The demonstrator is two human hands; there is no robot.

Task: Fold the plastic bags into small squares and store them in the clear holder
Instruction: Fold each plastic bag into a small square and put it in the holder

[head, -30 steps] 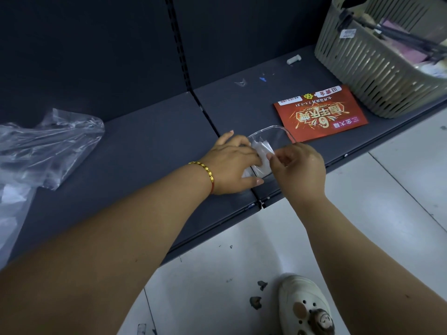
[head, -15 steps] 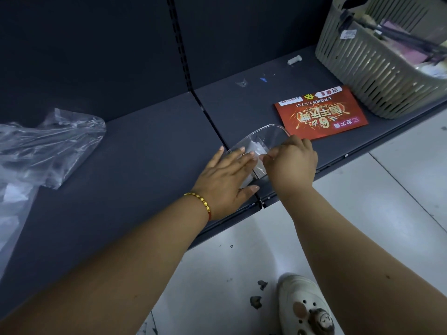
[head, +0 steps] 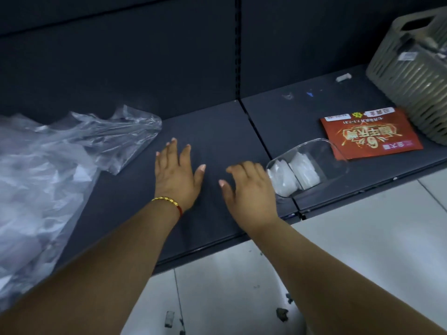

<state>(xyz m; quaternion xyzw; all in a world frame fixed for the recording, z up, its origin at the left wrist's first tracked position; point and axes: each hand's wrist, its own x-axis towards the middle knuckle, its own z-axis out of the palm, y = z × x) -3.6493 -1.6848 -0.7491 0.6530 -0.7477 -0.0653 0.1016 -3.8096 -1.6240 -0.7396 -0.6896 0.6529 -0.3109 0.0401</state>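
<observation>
- On the dark shelf [head: 212,131], at its right part, the clear holder [head: 312,163] lies on its side with two folded bags [head: 294,176] inside, white and packed side by side
- Just left of the holder is the right hand [head: 249,189]; its fingers are loosely spread and bent down a little, and it holds nothing
- Beside it, apart, the left hand [head: 175,174] is above the shelf with fingers straight and spread, also holding nothing; a gold bracelet [head: 167,201] is on this wrist
- Near the left fingertips begins the pile of loose plastic bags [head: 60,160], crumpled, reaching to the left edge
- Behind the holder a red leaflet [head: 370,135] lies flat, and a grey basket [head: 416,76] stands at the far right
</observation>
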